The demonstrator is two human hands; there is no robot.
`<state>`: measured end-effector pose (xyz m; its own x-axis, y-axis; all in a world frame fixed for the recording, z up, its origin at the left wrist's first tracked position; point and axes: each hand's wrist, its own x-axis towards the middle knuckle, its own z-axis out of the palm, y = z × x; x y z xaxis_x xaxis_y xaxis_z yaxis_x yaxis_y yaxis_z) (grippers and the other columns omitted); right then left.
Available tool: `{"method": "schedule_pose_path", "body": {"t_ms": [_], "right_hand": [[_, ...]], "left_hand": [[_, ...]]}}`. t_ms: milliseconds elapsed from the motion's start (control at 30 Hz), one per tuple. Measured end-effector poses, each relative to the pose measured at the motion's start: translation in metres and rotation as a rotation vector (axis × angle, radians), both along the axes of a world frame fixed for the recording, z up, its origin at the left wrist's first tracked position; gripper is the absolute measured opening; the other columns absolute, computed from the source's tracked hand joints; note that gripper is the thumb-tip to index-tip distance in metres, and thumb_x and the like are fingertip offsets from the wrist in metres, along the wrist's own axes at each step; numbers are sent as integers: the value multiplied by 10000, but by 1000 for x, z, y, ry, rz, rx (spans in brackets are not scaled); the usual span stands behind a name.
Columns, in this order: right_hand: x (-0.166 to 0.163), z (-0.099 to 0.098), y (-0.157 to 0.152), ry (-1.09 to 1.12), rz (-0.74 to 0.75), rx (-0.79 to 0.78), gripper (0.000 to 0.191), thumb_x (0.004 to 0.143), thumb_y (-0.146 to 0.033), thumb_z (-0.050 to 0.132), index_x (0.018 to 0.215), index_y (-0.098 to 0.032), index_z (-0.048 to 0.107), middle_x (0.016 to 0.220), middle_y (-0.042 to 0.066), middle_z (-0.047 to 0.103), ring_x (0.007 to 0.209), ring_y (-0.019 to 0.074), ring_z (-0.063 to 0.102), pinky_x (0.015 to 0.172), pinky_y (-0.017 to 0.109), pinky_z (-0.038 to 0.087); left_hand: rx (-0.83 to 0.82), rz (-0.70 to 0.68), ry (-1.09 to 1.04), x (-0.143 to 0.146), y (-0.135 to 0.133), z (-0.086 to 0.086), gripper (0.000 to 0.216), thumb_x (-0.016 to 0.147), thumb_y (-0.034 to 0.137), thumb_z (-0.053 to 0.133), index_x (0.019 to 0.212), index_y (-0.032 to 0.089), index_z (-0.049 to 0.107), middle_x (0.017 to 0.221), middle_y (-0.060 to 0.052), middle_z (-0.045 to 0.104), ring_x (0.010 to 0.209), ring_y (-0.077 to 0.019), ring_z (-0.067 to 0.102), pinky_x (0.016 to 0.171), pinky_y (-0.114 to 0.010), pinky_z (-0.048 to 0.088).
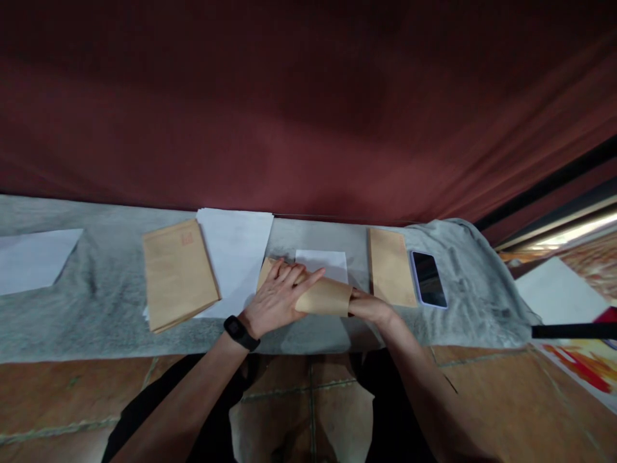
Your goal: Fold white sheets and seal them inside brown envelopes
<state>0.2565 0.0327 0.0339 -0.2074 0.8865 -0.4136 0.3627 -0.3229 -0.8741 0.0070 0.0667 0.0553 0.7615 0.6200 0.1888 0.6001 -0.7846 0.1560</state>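
A brown paper envelope (325, 298) lies on the grey cloth in front of me. My left hand (279, 294) rests across it, wrist banded in black, with fingers spread over the paper. From the right, my right hand (365, 305) reaches into the envelope's mouth, which bulges around it; the fingers are hidden inside. Just behind the envelope is a folded white sheet (322, 262), partly covered by it.
On the left, a stack of brown envelopes (178, 276) overlaps a pile of white paper (236, 247). Another white sheet (33, 257) lies farther left. A flat brown envelope (391, 267) and a phone (429, 279) sit to the right. A dark red fabric (308, 128) rises behind the cloth.
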Motion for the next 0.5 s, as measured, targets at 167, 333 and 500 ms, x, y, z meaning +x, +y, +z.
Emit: {"method": "schedule_pose_path", "body": {"t_ms": [167, 333, 500], "right_hand": [[34, 13, -1, 248, 11, -73, 291, 669, -332, 733, 895, -149, 729, 730, -23, 678, 623, 116, 542, 554, 210, 420], [57, 37, 2, 437, -179, 26, 313, 686, -436, 763, 852, -179, 697, 812, 39, 702, 717, 160, 632, 693, 271, 515], [53, 21, 19, 233, -545, 225, 412, 771, -527, 661, 1035, -212, 632, 901, 34, 686, 737, 161, 628, 674, 270, 516]], "left_hand": [[46, 57, -55, 14, -7, 0, 927, 813, 406, 745, 1601, 281, 275, 1362, -145, 531, 1305, -342, 482, 1202, -572, 250], [97, 114, -122, 23, -7, 6, 881, 863, 457, 698, 1604, 263, 264, 1348, -156, 537, 1329, -340, 475, 1210, -567, 239], [155, 254, -103, -4, 12, 15, 869, 888, 445, 665, 1612, 246, 227, 1405, -176, 516, 1340, -352, 472, 1215, -576, 214]]}}
